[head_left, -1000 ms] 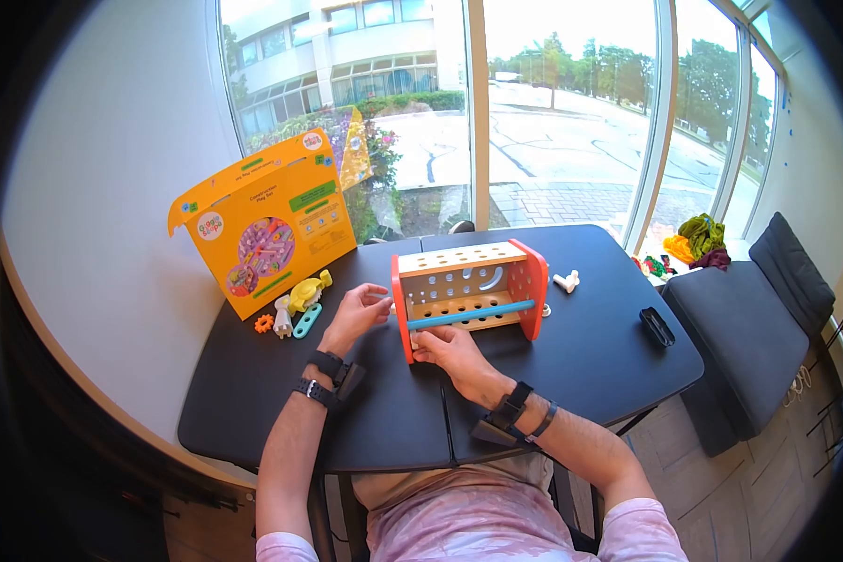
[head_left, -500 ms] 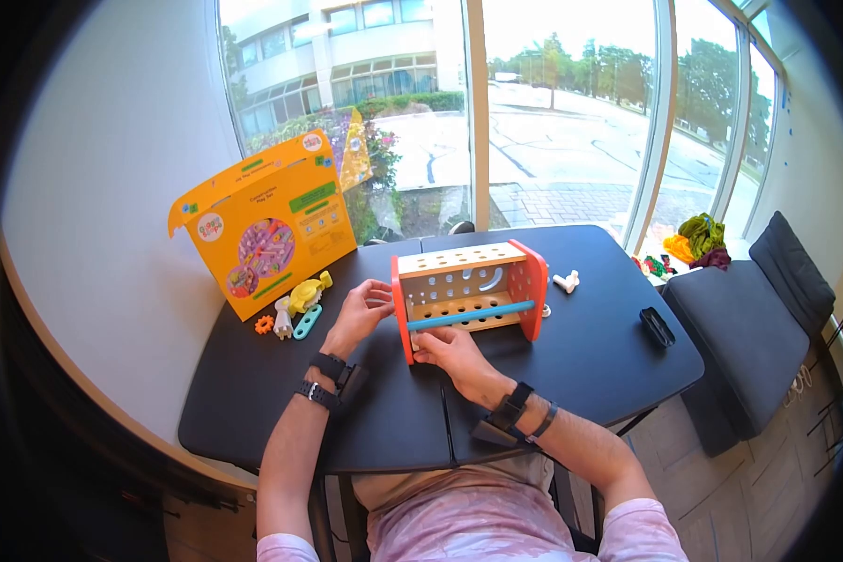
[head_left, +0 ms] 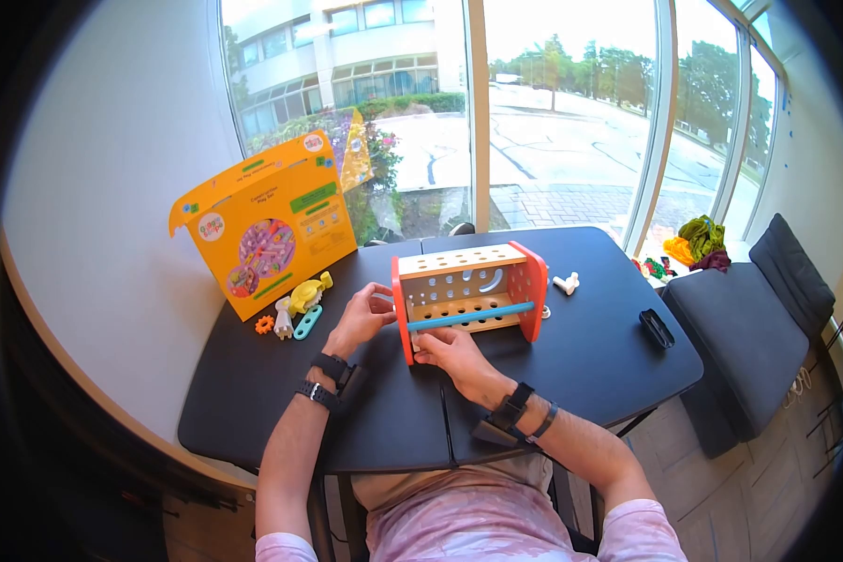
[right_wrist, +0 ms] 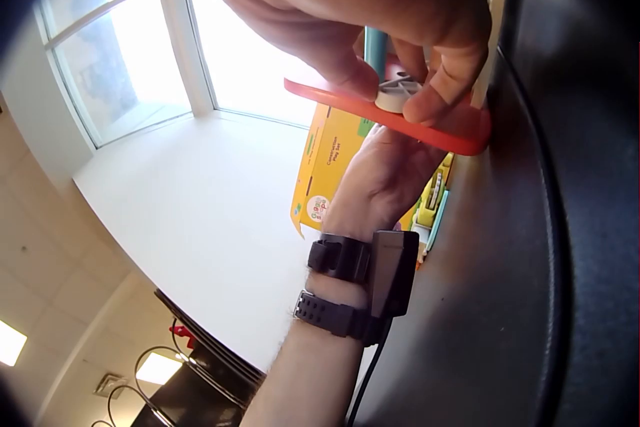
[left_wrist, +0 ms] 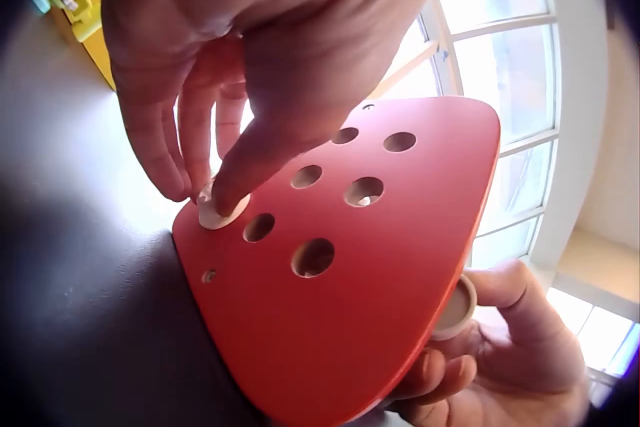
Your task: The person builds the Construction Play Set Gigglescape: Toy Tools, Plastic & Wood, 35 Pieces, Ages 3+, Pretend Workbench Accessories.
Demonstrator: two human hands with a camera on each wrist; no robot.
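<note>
A toy toolbox point(head_left: 464, 258) of pale perforated wood stands on the table between two red end panels point(left_wrist: 370, 267), with a blue bar point(head_left: 473, 316) across its front. My left hand point(head_left: 358, 317) is at the outer face of the left panel, its thumb and fingers pinching a cream round bolt head point(left_wrist: 222, 211) that sits against one of the holes. On the inner side of that panel, my right hand point(head_left: 461, 356) grips a white plastic nut point(right_wrist: 398, 97) between thumb and fingers. Most of the nut hides behind the fingers in the head view.
Left of the toolbox lie a yellow toy piece point(head_left: 307, 294), a white piece point(head_left: 283, 318), a turquoise strip point(head_left: 307, 321) and an orange gear point(head_left: 264, 324), before a yellow box point(head_left: 272, 225). White pieces point(head_left: 567, 282) and a black case point(head_left: 657, 328) lie to the right.
My left fingers have shifted and bent slightly at the bolt head on the red panel. The right hand and toolbox have stayed in place.
</note>
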